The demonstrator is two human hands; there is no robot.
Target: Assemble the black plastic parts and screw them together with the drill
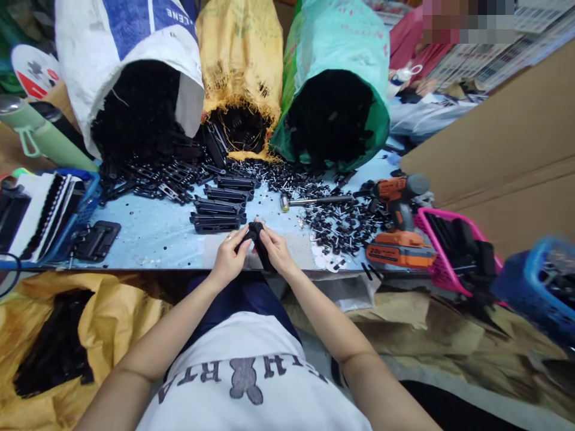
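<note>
At the table's front edge, my left hand [231,254] and my right hand [275,246] both grip a black plastic part [262,248], thumbs and fingers closed around it. Its lower end points toward my lap, and my fingers partly hide its upper end. Just beyond my left hand lies a row of several long black plastic assemblies [220,214]. Past my right hand are a hammer [314,201] and a heap of small black parts with metal pins [336,227].
Three sacks, white [135,48], yellow [240,54] and green [336,42], spill black parts onto the table. An orange cordless drill [399,221] stands at right beside a pink basket [462,245]. Blue basket [92,203] and green bottle [49,134] are left. Another person's sleeve [406,39] shows behind.
</note>
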